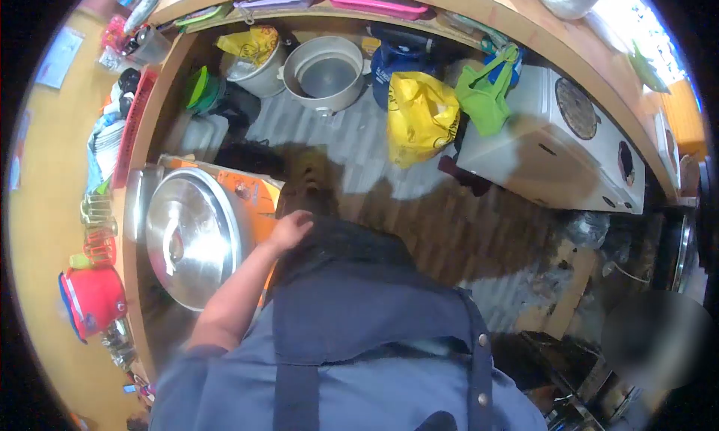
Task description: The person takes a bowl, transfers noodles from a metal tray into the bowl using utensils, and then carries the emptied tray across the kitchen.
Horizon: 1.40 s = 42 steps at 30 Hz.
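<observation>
My left hand (290, 230) reaches forward from the blue-grey sleeve, in front of the dark apron (352, 304). Its fingers look loosely curled together, but whether anything is between them is too small to tell. Just left of the hand is an orange box (252, 199), and beside that stands a large silver pot with a shiny lid (196, 236). No part of my right hand shows.
A yellow bag (421, 116) and a green bag (485, 92) hang ahead, left of a white appliance (550, 150). A white pot (323, 73) and a bucket (261, 73) stand at the back. Far left is a red bag (94, 298).
</observation>
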Tool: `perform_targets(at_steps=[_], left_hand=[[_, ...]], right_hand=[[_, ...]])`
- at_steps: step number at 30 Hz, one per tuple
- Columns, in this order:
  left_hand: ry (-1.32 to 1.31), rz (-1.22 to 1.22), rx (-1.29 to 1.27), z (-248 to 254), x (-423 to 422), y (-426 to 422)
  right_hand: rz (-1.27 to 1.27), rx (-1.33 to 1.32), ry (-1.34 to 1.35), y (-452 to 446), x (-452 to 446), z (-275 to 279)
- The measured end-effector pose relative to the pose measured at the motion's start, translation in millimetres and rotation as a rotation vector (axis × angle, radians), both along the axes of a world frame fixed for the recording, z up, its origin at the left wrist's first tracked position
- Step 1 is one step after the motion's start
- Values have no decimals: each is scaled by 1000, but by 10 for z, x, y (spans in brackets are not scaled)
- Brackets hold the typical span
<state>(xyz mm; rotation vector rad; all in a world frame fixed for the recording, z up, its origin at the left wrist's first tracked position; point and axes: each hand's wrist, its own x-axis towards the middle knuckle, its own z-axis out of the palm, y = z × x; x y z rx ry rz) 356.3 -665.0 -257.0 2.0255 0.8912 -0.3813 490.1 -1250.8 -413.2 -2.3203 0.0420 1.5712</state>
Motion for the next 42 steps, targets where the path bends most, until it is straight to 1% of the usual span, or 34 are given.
perform_targets(at_steps=[3, 5, 6, 7, 9, 10, 11, 12, 13, 15, 16, 17, 20, 21, 23, 24, 26, 28, 31, 34, 37, 39, 40, 41, 42], left_hand=[[40, -104, 161, -87, 143, -5], [1, -2, 123, -193, 54, 99], [3, 51, 96, -110, -26, 81], [-21, 133, 16, -10, -157, 94], [5, 201, 64, 242, -427, 59], [10, 235, 91, 267, -570, 45], [-47, 300, 75, 205, -729, 31], [-100, 363, 55, 97, -918, -7], [-152, 425, 34, -8, -1069, -73], [-106, 427, 46, -201, -1190, -193], [-87, 425, 54, -237, -1171, -190], [-62, 376, 29, 148, -887, -241], [-86, 330, -111, 239, -399, -67], [-121, 283, -49, 179, -241, 43], [-196, 190, 84, 10, 95, 298], [-229, 182, 70, -20, 270, 406], [-295, 175, 37, -17, 583, 537], [-306, 201, 21, 17, 730, 576], [-279, 210, -27, 106, 605, 487], [-202, 178, -7, 155, 410, 462], [-165, 76, 32, 122, 431, 517], [-188, -3, 58, 103, 691, 488], [-171, -40, 32, 279, 885, 398], [-153, -70, 12, 463, 1099, 307], [-95, -185, 30, 208, 1263, 275]], right_hand=[[5, 32, -54, 50, 116, -150], [43, 55, -89, 146, 227, -230], [74, 68, -104, 195, 288, -284], [120, 73, -133, 257, 387, -356], [236, 100, -225, 386, 648, -588], [311, 103, -305, 468, 832, -750], [374, 97, -384, 596, 1057, -859], [359, 97, -416, 737, 1257, -869], [311, 99, -430, 905, 1468, -817], [138, 118, -372, 1383, 1854, -402], [89, 174, -395, 1694, 1966, -103], [39, 227, -413, 1941, 2013, 163], [-59, 378, -336, 2400, 2165, 576], [-30, 395, -302, 2480, 2204, 706], [-42, 433, -413, 2394, 2311, 406], [-51, 454, -469, 2296, 2343, 199], [-168, 402, -393, 2090, 2322, -32], [-344, 402, -274, 1965, 2157, -72], [-267, 279, -120, 1999, 2000, 37], [-363, 365, -73, 2091, 1883, 83], [-318, 403, -203, 2032, 1678, 60], [-92, 333, -375, 1809, 1376, 54], [31, 298, -458, 1664, 1211, 63], [2, 287, -419, 1543, 1001, 168], [-24, 277, -376, 1409, 738, 302]])
